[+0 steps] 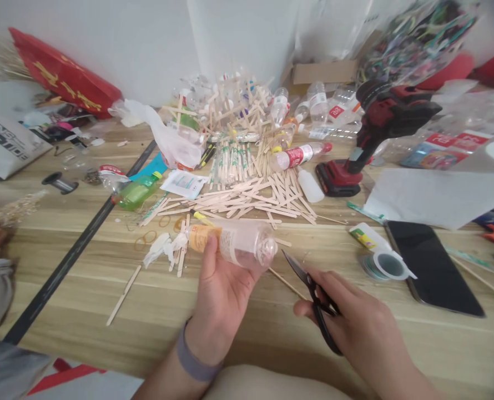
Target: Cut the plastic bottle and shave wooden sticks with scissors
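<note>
Left hand point(226, 294): clasps bottle point(243, 243) above table point(159, 319), thumb on label point(197, 239)
Right hand point(355, 316): grips scissors point(311, 283), tip near bottle's base, blades apparently together
Sticks point(238, 201): piled beyond bottle
Phone point(434, 269): on table, right of scissors

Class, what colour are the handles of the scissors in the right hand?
The scissor handles are black, best seen in the head view.
</note>
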